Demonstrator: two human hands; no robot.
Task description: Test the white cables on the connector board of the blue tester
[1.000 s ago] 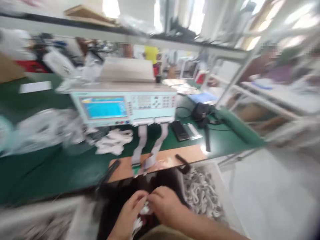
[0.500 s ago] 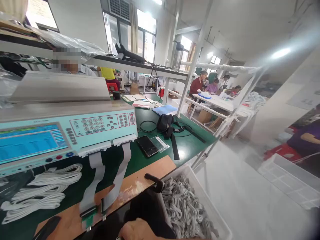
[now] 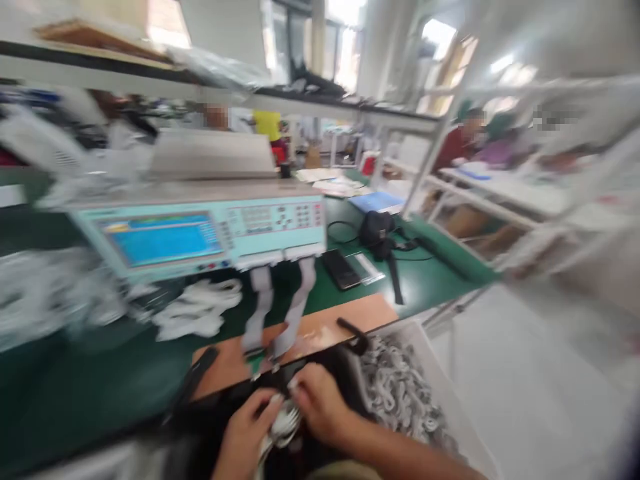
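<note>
Two hands are seen at the lower edge, close together over a dark lap. One white cable bundle [image 3: 283, 424] is held between them: the left hand [image 3: 246, 432] is curled around its lower part, and the right hand [image 3: 320, 405] is closed on its upper end with the fingertips. The bundle is kept just below the front edge of the bench, beside the bin.

One tester [image 3: 200, 230] with a blue screen is set on the bench. Two grey ribbon cables [image 3: 258, 308] are hung from its front and run down to one wooden board [image 3: 350, 319]. One heap of white cords [image 3: 196, 315] is laid left of the ribbons. One phone [image 3: 339, 269] and one black bag [image 3: 377, 229] are placed to the right of the tester. One white bin [image 3: 434, 365], filled with many pale coiled cords, is stood by the right forearm.

The bench [image 3: 100, 373] is covered in green matting. A shelf [image 3: 320, 100] is carried overhead on white posts. The room is bright, with large windows at the back, and the view is blurred. Several people are seated at other benches behind and to the right.
</note>
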